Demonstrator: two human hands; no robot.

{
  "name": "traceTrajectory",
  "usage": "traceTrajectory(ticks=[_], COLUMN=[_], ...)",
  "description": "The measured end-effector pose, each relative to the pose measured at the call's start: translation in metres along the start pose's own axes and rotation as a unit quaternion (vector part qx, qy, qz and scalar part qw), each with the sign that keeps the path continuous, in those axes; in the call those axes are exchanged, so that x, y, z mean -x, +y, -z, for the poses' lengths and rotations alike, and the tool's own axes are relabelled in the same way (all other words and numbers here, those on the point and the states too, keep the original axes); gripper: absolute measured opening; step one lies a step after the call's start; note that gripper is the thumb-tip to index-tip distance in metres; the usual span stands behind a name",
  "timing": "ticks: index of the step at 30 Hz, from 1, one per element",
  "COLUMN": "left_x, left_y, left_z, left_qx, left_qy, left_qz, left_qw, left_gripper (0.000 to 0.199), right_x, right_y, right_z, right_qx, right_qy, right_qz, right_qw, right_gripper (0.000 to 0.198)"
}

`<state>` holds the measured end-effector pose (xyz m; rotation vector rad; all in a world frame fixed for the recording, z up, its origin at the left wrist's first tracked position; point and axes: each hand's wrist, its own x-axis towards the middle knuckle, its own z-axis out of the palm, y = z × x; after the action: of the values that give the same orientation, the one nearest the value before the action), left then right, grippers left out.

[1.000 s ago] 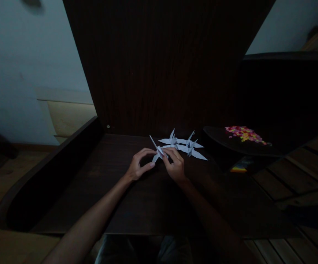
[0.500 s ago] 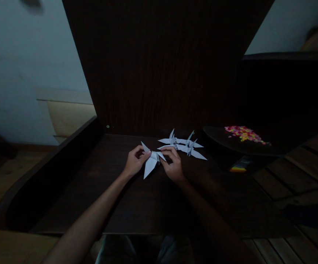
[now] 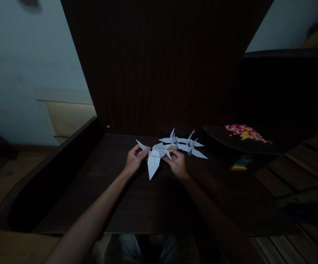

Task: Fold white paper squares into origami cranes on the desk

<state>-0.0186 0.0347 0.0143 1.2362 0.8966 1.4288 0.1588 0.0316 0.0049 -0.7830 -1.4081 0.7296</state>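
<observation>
Nearest, at the lower edge: pale cloth over two knees (image 3: 122, 249), dim. Both forearms reach forward over the bench (image 3: 145, 211) and converge, the right one deep in shadow.

Left hand (image 3: 133, 160): fingers curled under, thumb laid on top, clamped on one side of a folded paper bird (image 3: 154, 161); a slim paper point sticks up past the thumb. Right hand (image 3: 177, 163): fingers bent, pinched on the bird's opposite side.

The bird sits between the hands, over the bench's middle. White paper, matte, crisply creased; one broad wing tapers to a point toward the wearer, the other spreads away. Whether it touches the wood cannot be told.

Just beyond the right hand, a cluster of white folded birds (image 3: 185, 147), spiky, wings overlapping. Bench wood dark brown, faintly grained; raised side board (image 3: 51, 179) at left, rounded at its near end.

Farther right, a curved dark shelf (image 3: 216, 136) bears a heap of small red, pink and yellow bits (image 3: 247, 133), material unclear. Behind, a tall dark wooden panel (image 3: 164, 66); pale wall (image 3: 32, 55) at left.
</observation>
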Motion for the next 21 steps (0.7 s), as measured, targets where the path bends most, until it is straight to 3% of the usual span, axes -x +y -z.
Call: traceTrajectory(ticks=[6,10,14,18,21], left_x=[0.0,-0.0002,0.0013,0.0063,0.0086], left_y=[-0.0013,-0.0017,-0.0013,0.0008,0.0001], left_z=[-0.0006,-0.0007,-0.0013,-0.0013,0.0007], left_qx=[-0.022,-0.059,-0.11,-0.185,-0.232], left_qy=[-0.002,-0.006,0.027,0.041,0.045], left_qz=[-0.012,-0.047,-0.058,-0.117,-0.171], left_qw=[1.0,0.997,0.992,0.975,0.956], left_gripper=[0.037,0.031,0.027,0.02,0.023], right_x=[0.0021,0.0038,0.0047,0.0046,0.0048], right_y=[-0.0003,0.0005,0.0018,0.0013,-0.0003], right_z=[-0.0028,-0.0047,-0.0011,0.0032,-0.0001], right_qx=[-0.077,-0.043,-0.024,-0.067,-0.057], right_qy=[-0.028,-0.035,-0.061,-0.096,-0.104], right_qz=[-0.067,-0.046,-0.066,-0.141,-0.169], right_qw=[0.994,0.997,0.996,0.983,0.978], right_gripper=[0.022,0.018,0.014,0.03,0.029])
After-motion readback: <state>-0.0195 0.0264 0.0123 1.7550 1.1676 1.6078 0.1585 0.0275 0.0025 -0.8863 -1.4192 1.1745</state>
